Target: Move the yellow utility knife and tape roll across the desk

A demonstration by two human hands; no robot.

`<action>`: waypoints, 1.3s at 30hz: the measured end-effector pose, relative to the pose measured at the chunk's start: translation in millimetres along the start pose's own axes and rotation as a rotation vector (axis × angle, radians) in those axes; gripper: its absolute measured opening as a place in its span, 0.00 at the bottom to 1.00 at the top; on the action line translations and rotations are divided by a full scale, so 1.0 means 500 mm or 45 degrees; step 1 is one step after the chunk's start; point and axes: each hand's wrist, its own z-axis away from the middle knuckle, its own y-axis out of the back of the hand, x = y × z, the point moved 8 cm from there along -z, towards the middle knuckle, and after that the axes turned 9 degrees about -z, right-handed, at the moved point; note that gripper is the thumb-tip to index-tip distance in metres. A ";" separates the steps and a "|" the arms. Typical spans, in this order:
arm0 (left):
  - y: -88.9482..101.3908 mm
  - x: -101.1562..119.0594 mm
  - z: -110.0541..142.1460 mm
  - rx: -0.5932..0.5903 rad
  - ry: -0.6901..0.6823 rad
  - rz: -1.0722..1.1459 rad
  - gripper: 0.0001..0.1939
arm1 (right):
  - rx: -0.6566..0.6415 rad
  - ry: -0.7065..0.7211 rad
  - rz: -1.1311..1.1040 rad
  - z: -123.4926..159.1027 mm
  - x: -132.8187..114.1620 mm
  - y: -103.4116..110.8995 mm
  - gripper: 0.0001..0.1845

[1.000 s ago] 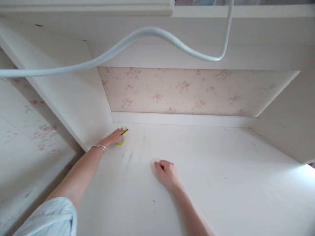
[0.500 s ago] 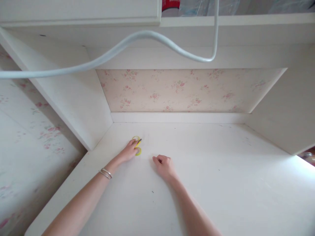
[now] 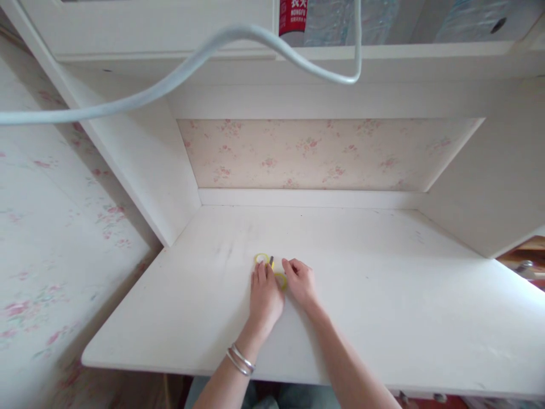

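Two yellow rings (image 3: 256, 258) and a yellow-and-black piece (image 3: 271, 262) have shifted rightward over the white desk (image 3: 366, 324), partly beneath the left hand (image 3: 267, 295), whose grip I can't tell, beside the curled-closed right hand (image 3: 301, 283).

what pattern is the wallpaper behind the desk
Pink flowers on pale wallpaper; head view shows it.
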 end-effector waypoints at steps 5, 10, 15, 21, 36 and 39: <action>0.010 0.016 0.008 -0.006 0.102 0.191 0.21 | -0.191 -0.020 0.006 0.012 0.022 0.026 0.19; 0.053 -0.040 -0.057 0.055 -0.037 0.434 0.21 | -0.525 0.153 -0.008 0.027 0.006 0.002 0.09; 0.044 -0.089 -0.120 -0.110 -0.315 0.430 0.27 | -0.463 0.118 0.111 0.021 0.018 -0.006 0.10; 0.018 -0.098 -0.113 -0.201 -0.393 0.403 0.21 | -0.354 0.055 0.120 0.008 0.031 0.002 0.11; 0.047 -0.017 -0.069 -0.247 -0.529 0.579 0.28 | -0.177 -0.152 -0.016 -0.011 0.057 0.025 0.13; 0.037 0.008 -0.057 -0.296 -0.551 0.522 0.31 | -0.216 -0.104 -0.024 -0.010 0.044 0.023 0.15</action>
